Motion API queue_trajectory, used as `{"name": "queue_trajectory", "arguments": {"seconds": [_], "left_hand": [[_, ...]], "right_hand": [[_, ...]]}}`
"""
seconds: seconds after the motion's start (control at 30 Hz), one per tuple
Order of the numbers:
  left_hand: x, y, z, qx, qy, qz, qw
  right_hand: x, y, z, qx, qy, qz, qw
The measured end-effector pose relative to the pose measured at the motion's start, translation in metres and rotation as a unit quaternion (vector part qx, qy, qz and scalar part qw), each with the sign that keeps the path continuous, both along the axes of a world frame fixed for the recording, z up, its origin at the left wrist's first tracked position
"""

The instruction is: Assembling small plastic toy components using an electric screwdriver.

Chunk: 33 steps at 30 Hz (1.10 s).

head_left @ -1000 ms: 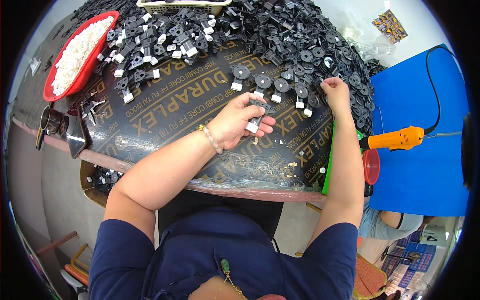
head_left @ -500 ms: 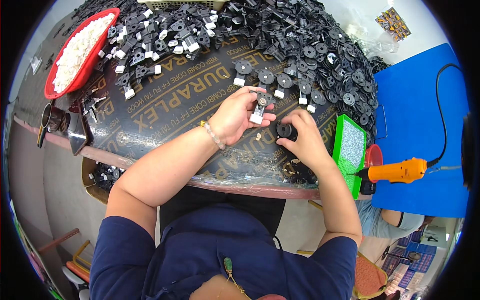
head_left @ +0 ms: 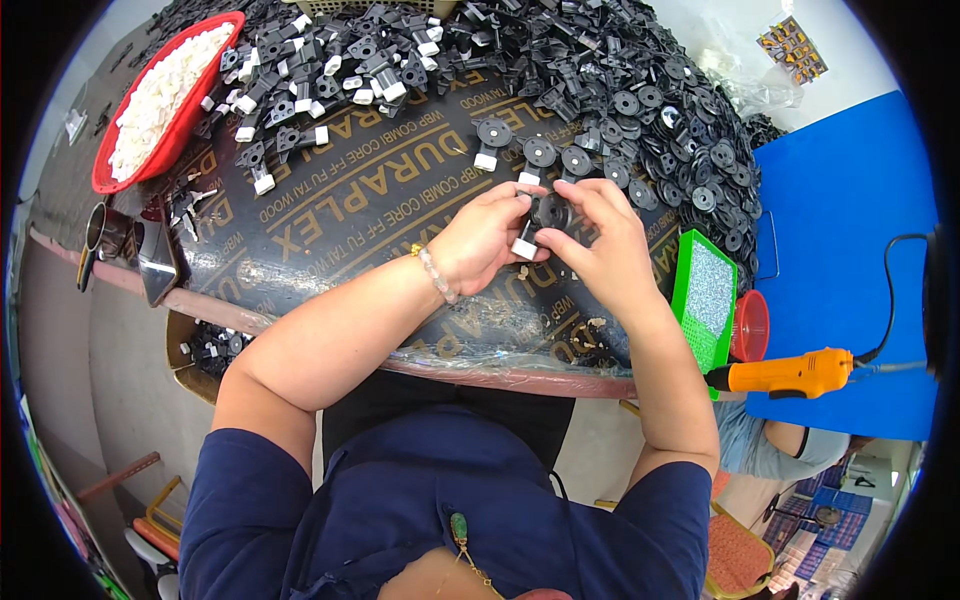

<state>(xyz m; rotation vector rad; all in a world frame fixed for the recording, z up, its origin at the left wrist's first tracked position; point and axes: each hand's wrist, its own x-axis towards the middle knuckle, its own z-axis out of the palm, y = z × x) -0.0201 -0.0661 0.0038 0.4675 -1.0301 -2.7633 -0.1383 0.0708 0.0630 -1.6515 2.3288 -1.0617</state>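
Note:
My left hand (head_left: 474,246), with a beaded bracelet at its wrist, grips a small black plastic bracket whose white end (head_left: 524,248) points down toward me. My right hand (head_left: 612,250) pinches a round black disc (head_left: 552,212) between thumb and fingers. The disc is up against the bracket's upper part and hides most of it; whether the two are joined I cannot tell. Just beyond my hands, several black discs with white ends, such as this disc-topped piece (head_left: 494,134), lie in a loose row on the dark printed board (head_left: 350,220).
Black brackets (head_left: 385,60) and black discs (head_left: 705,180) are heaped at the back. A red basket (head_left: 170,160) of white pieces stands left. To the right are a green tray (head_left: 712,345) of small screws, a red cup (head_left: 752,325), an orange electric screwdriver (head_left: 800,374) and a blue panel (head_left: 840,260).
My right hand has lifted the disc off the board and brought it up and left to the bracket. The left hand stays nearly in place, still gripping the bracket.

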Motion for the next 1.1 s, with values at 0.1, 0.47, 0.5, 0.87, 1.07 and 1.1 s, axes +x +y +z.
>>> {"name": "queue_trajectory", "arguments": {"seconds": [0.1, 0.47, 0.5, 0.87, 1.07, 1.1], "left_hand": [[0.002, -0.001, 0.001, 0.008, 0.019, 0.002, 1.000], [0.000, 0.006, 0.011, -0.035, 0.038, 0.137, 0.989], [0.001, 0.005, 0.008, -0.216, 0.026, 0.195, 0.956], [0.018, 0.003, 0.016, -0.701, 0.215, 0.354, 0.580], [0.022, 0.010, 0.018, -0.698, 0.209, 0.355, 0.586], [0.023, 0.012, 0.018, -0.708, 0.211, 0.351, 0.576]], "right_hand": [[0.000, -0.009, -0.001, 0.037, 0.044, 0.019, 0.998], [-0.019, -0.040, 0.003, 0.002, 0.027, 0.048, 0.998], [-0.022, -0.051, 0.006, -0.020, 0.001, 0.024, 1.000], [-0.024, -0.186, -0.060, -0.004, 0.170, 0.074, 0.983], [-0.025, -0.199, -0.044, -0.042, 0.179, 0.052, 0.982], [-0.021, -0.208, -0.040, -0.065, 0.157, 0.052, 0.984]]}}
